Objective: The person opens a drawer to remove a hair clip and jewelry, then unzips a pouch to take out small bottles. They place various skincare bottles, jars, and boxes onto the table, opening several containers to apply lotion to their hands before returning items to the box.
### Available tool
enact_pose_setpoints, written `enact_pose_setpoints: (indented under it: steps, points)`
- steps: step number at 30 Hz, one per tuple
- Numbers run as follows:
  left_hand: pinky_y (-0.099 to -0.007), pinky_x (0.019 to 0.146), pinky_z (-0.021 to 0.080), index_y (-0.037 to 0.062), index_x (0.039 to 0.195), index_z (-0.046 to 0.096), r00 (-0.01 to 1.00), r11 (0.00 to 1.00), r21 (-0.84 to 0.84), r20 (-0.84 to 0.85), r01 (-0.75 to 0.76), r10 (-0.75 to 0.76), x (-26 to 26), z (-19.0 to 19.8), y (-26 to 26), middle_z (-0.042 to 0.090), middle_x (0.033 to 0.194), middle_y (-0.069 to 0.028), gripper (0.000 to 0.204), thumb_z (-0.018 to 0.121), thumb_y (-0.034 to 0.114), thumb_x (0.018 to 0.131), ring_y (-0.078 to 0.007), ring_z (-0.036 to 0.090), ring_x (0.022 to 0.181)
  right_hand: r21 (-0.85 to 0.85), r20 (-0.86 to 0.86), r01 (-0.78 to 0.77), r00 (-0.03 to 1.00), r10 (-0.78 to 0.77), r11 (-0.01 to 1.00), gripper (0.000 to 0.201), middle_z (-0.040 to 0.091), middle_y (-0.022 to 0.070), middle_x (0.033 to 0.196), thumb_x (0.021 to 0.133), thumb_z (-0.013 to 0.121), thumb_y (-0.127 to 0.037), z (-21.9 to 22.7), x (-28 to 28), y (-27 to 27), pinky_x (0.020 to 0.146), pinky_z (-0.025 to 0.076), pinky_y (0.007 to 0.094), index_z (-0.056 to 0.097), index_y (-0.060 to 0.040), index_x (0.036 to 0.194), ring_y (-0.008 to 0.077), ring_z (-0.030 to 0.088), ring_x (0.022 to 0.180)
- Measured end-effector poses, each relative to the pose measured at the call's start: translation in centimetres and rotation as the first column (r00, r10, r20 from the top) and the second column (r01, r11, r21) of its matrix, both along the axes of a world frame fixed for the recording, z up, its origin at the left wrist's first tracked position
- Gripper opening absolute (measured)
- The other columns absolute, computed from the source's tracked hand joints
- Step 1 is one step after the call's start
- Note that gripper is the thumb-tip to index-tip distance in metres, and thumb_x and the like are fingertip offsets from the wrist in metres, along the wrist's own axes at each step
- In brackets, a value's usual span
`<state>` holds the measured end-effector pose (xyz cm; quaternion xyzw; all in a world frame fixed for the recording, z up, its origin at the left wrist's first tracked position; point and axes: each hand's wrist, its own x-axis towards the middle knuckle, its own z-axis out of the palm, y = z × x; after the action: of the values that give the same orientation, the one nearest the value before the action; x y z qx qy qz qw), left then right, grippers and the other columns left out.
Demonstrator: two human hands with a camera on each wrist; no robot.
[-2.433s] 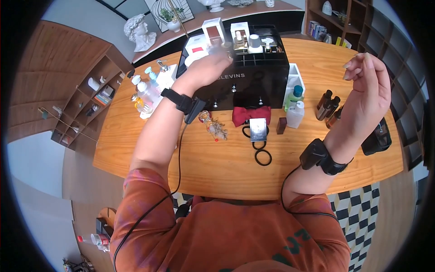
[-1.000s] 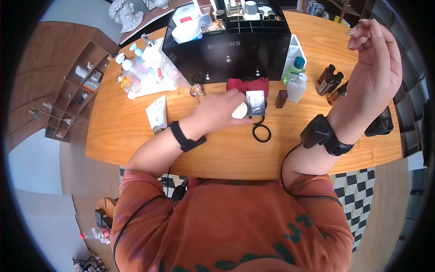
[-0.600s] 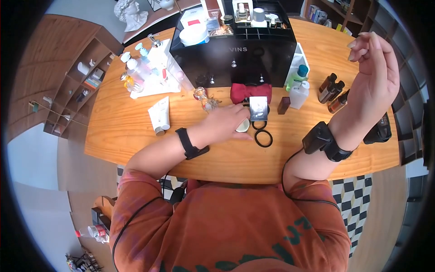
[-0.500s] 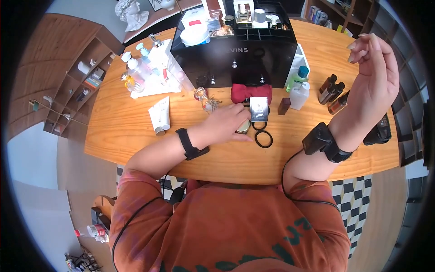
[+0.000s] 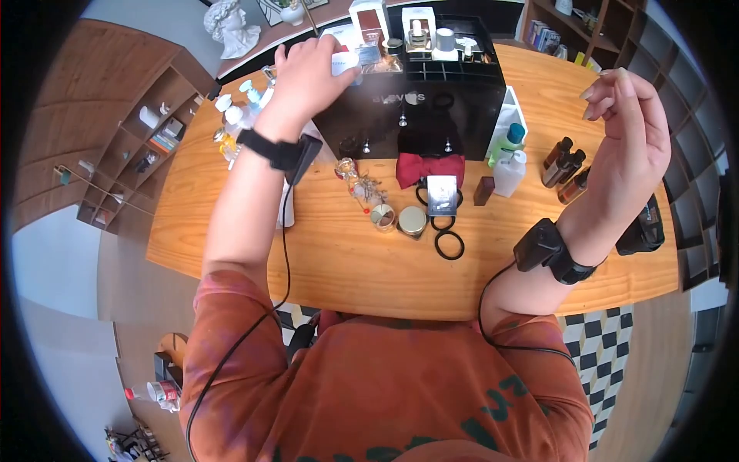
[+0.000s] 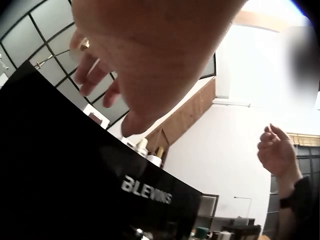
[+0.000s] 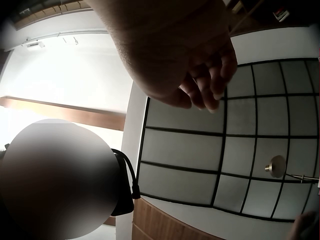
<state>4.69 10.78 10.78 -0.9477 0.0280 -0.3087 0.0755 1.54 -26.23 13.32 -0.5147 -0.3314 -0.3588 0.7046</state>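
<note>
My left hand [image 5: 308, 81] is over the left top of the black organizer [image 5: 454, 104], its spread fingers and thumb beside a white round jar [image 5: 346, 68] that it partly covers. In the left wrist view the fingers of that hand [image 6: 145, 65] hang apart above the organizer [image 6: 100, 170], and nothing shows between them. Two small round-lidded jars, one [image 5: 382, 217] left of the other [image 5: 412, 221], stand on the wooden table beside black hair ties [image 5: 449, 246]. Raised at the right, my right hand [image 5: 631, 131] has loosely bent fingers and holds nothing; it also shows in the right wrist view [image 7: 175, 55].
A red bow [image 5: 431, 169], a silver packet [image 5: 442, 195] and dried flowers [image 5: 369, 189] lie before the organizer. Bottles [image 5: 509, 173] stand to its right, with several brown bottles [image 5: 562, 168] farther over. Pump bottles [image 5: 235, 115] stand left; a black pouch [image 5: 641, 229] is at the right.
My left hand has let go of the small jar near the hair ties and moved up and left to the organizer's top. The right hand has hardly moved; the head view has shifted slightly.
</note>
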Motion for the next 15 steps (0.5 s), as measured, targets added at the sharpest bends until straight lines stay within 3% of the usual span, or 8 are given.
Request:
enact_pose_setpoints:
  steps: [1, 3, 6, 12, 15]
  points:
    - [-0.0568, 0.112, 0.031, 0.0093, 0.122, 0.062, 1.0, 1.0, 0.002, 0.002, 0.003, -0.003, 0.9, 0.2, 0.3, 0.07, 0.117, -0.013, 0.052, 0.072, 0.047, 0.089, -0.0365, 0.061, 0.12, 0.002, 0.002, 0.003, 1.0, -0.003, 1.0, 0.016, 0.072, 0.0107, 0.085, 0.099, 0.066, -0.009, 0.0, 0.0, 0.0, 0.068, 0.045, 0.0235, 0.072, 0.0049, 0.103, 0.0109, 0.062, 0.073]
    - [-0.0662, 0.115, 0.019, 0.011, 0.127, 0.06, 0.921, 0.966, -0.024, -0.309, -0.259, 0.239, 2.2, 0.6, 0.3, 0.07, 0.124, -0.0122, 0.063, 0.074, 0.056, 0.085, -0.0355, 0.06, 0.125, -0.029, 0.018, -0.005, 1.0, 0.005, 1.0, 0.016, 0.073, 0.011, 0.085, 0.099, 0.065, -0.009, 0.0, 0.0, -0.1, 0.069, 0.045, 0.0235, 0.072, 0.0045, 0.102, 0.0106, 0.062, 0.073]
    - [-0.0679, 0.119, 0.014, 0.0087, 0.131, 0.06, 0.9, 0.962, -0.077, -0.381, -0.261, 0.214, 3.3, 0.9, 0.8, 0.069, 0.125, -0.0193, 0.077, 0.079, 0.058, 0.076, -0.0366, 0.059, 0.129, -0.027, 0.002, -0.004, 1.0, 0.004, 1.0, 0.016, 0.073, 0.0107, 0.085, 0.099, 0.066, -0.01, 0.1, -0.1, -0.1, 0.069, 0.045, 0.0236, 0.073, 0.0043, 0.102, 0.0103, 0.061, 0.073]
    - [-0.07, 0.117, 0.015, 0.0109, 0.129, 0.06, 0.917, 0.96, -0.165, -0.368, -0.228, 0.154, 3.8, 0.4, 1.6, 0.07, 0.124, -0.0172, 0.079, 0.083, 0.059, 0.07, -0.0358, 0.06, 0.127, -0.031, -0.02, -0.007, 1.0, 0.006, 0.999, 0.016, 0.073, 0.0097, 0.084, 0.099, 0.066, -0.01, 0.1, -0.3, 0.1, 0.069, 0.046, 0.0236, 0.072, 0.0039, 0.104, 0.0097, 0.061, 0.073]
    - [-0.0697, 0.112, 0.017, 0.0139, 0.127, 0.058, 0.92, 0.956, -0.193, -0.367, -0.219, 0.136, 3.3, 0.7, 1.2, 0.07, 0.125, -0.0131, 0.075, 0.084, 0.057, 0.072, -0.0353, 0.063, 0.121, -0.049, -0.002, 0.001, 1.0, -0.001, 0.999, 0.017, 0.073, 0.0095, 0.084, 0.099, 0.066, -0.01, 0.0, -0.2, -0.1, 0.069, 0.046, 0.0234, 0.072, 0.0038, 0.104, 0.0095, 0.061, 0.073]
